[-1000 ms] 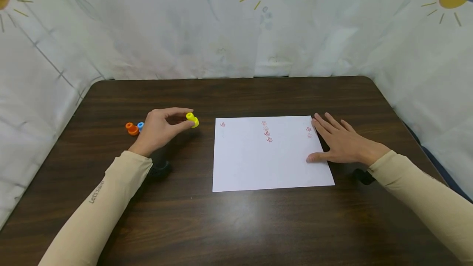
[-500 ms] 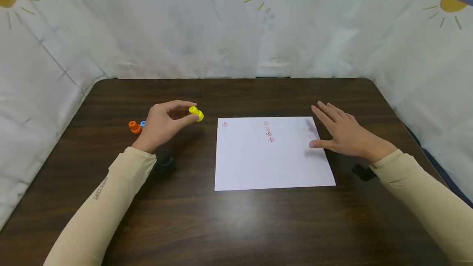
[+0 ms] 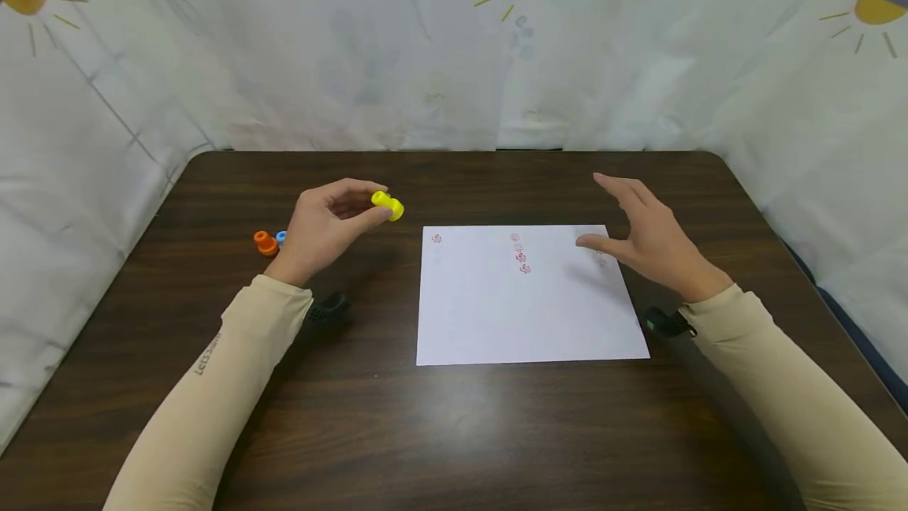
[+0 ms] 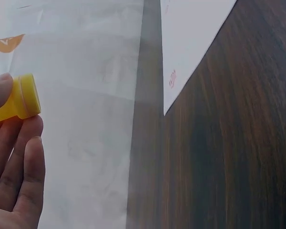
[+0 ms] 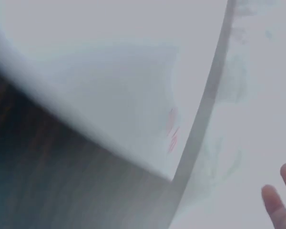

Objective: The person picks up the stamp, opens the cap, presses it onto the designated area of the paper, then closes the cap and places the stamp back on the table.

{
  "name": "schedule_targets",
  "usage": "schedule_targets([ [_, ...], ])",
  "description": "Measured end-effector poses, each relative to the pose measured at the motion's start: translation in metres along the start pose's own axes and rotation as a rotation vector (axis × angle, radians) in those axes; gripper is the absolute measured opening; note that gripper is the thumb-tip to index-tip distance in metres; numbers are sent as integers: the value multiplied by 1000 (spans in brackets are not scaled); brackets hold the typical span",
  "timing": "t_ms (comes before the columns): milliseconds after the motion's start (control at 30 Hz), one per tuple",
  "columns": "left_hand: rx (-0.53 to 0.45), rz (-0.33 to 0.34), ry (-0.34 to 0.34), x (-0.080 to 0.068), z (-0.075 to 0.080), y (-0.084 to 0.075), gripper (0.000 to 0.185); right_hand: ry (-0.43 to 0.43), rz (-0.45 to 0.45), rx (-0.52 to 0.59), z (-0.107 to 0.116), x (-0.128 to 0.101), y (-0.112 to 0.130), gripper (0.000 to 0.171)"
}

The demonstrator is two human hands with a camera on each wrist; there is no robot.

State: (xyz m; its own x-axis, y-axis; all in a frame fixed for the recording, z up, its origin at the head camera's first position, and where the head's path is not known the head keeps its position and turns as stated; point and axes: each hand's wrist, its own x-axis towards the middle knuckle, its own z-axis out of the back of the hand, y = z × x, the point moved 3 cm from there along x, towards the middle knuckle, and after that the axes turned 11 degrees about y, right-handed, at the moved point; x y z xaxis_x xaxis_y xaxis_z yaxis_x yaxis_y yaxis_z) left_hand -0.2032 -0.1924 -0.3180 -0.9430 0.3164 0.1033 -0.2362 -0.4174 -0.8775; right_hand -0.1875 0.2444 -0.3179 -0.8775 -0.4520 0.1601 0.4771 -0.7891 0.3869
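Yellow stamp [image 3: 387, 206] sits pinched between the thumb and fingertips of the left hand [image 3: 328, 229], held off the table [image 3: 454, 432] just left of the far-left corner of the white paper sheet [image 3: 525, 314]. The left-wrist view confirms the grip: the stamp [image 4: 16, 99] lies between thumb and curled fingers [image 4: 19, 157], its flat face turned toward the sheet [image 4: 190, 43].

The right hand [image 3: 649, 239] hovers over the sheet's far-right corner with fingers straight and spread, holding nothing; it appears raised clear of the paper. The right-wrist view is blurred and shows only fingertips [image 5: 279, 205] at its lower right edge.

Work done, as far as visible: the sheet carries red stamp prints in 3 places, namely 1 print at the far-left corner [image 3: 436, 239], a short column of about 4 at the far middle [image 3: 521, 253], and faint marks near the far-right corner [image 3: 600, 260], partly hidden by the right hand. The near half of the sheet is unmarked.

Judgement: stamping is well begun but not finished; the yellow stamp is not yet over the paper.

An orange stamp [image 3: 266, 243] and a blue stamp [image 3: 281, 238] stand together on the table behind the left hand, untouched. A patterned cloth backdrop [image 3: 397, 46] surrounds the table.
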Motion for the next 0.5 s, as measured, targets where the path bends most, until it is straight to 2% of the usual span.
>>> schedule_targets([
  [100,-22,-6,-7,1,-1,-1,36,-129,57,39,-1,5,4,92],
  [200,-32,-10,-15,0,-2,-2,37,-212,77,127,-1,10,12,84],
  [367,-55,-4,-16,0,-3,-2,39,-284,90,387,3,18,27,70],
  [500,-68,0,-15,-1,-4,-3,38,-321,116,550,4,26,40,62],
])
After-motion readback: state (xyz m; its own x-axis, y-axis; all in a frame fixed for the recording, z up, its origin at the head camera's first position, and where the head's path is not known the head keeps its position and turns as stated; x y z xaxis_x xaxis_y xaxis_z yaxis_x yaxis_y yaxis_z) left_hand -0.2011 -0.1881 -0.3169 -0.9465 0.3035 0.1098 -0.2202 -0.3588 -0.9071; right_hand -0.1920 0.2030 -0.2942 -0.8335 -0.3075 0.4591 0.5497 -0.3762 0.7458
